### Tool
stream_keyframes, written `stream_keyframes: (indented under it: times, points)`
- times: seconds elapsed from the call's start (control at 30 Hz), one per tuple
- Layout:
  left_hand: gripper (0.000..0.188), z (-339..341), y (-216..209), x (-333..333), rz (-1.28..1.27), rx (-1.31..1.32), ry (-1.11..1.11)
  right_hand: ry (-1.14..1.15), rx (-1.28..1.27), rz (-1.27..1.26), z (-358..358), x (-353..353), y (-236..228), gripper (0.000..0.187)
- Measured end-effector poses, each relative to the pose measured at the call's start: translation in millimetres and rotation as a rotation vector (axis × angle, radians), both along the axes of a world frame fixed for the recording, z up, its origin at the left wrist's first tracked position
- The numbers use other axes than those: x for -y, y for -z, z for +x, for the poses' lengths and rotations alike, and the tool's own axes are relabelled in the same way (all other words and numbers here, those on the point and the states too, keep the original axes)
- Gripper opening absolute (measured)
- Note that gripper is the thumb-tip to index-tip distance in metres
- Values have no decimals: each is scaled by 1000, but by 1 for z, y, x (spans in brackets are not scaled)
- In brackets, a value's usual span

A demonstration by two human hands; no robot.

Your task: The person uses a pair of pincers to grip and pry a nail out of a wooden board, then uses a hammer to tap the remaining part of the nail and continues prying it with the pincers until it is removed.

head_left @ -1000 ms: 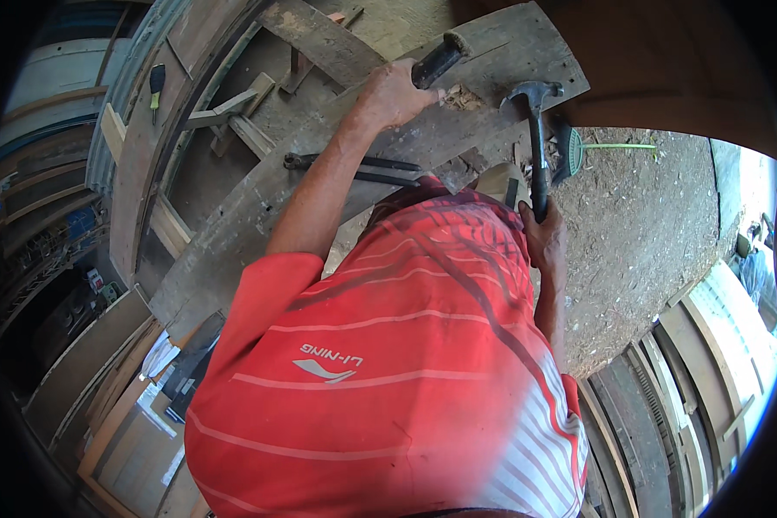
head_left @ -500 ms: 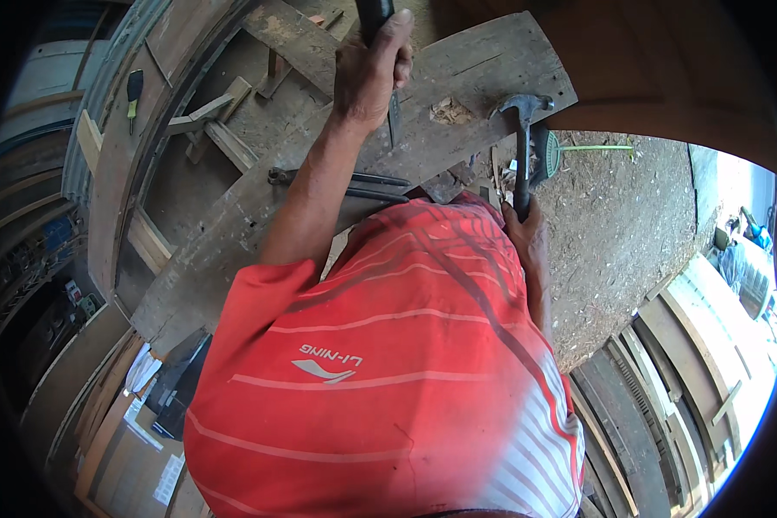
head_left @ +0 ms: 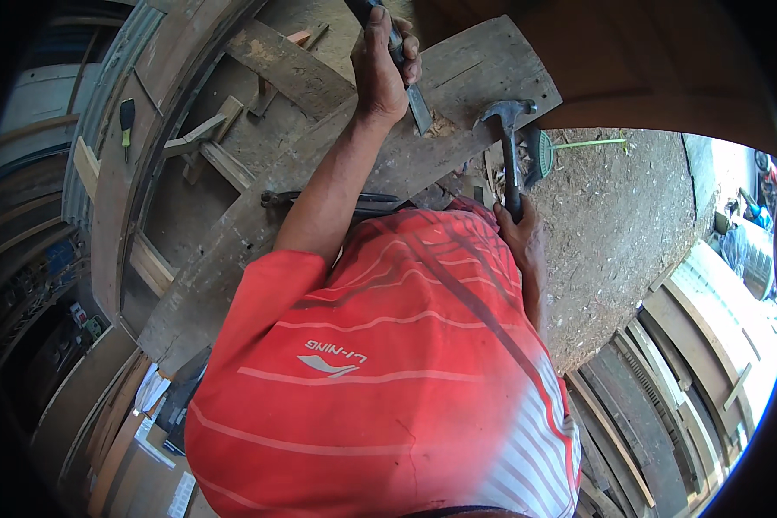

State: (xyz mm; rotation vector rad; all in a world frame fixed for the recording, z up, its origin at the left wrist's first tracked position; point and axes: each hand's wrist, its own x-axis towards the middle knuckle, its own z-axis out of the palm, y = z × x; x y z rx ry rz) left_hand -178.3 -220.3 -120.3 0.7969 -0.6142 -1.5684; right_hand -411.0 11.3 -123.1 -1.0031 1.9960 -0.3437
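Observation:
Wrapped round the dark handle of a chisel point(head_left: 420, 109), my left hand point(head_left: 383, 79) is above the far part of a worn wooden plank point(head_left: 489, 76). The flat blade slants down with its tip beside a rough, pale gouge point(head_left: 441, 125) in the wood; whether it touches I cannot tell. My right hand point(head_left: 525, 235) grips a claw hammer point(head_left: 510, 160) low on its handle, the head at the plank's right edge. Dark long-handled pincers point(head_left: 373, 205) lie on the plank, partly hidden behind my left forearm.
A green rake-like tool point(head_left: 542, 155) lies on the chip-strewn ground point(head_left: 622, 224) at the right. A screwdriver-like tool point(head_left: 127, 125) rests on a curved board at the left. Stacked boards point(head_left: 656, 388) fill the lower right. Wooden offcuts point(head_left: 224, 164) lie beyond the plank.
The chisel has shifted right and tilted, bringing its tip to the gouge's edge. My right hand and the hammer have moved slightly left.

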Motion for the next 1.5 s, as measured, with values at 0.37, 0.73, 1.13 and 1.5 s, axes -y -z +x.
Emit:
stream_keyframes:
  times: [0.37,0.73,1.13,1.5]
  points:
    - [52,-31,-22,23,-268,360,401,-15,-56,-122,0,0,19,42]
    - [75,-63,-39,18,-78,141,616,237,124,-170,-2,-8,11,41]
    - [40,5,-41,-14,-266,158,174,358,213,-269,0,-13,0,37]
    - [39,52,-46,-68,-296,419,-33,120,292,-345,-4,17,-6,29]
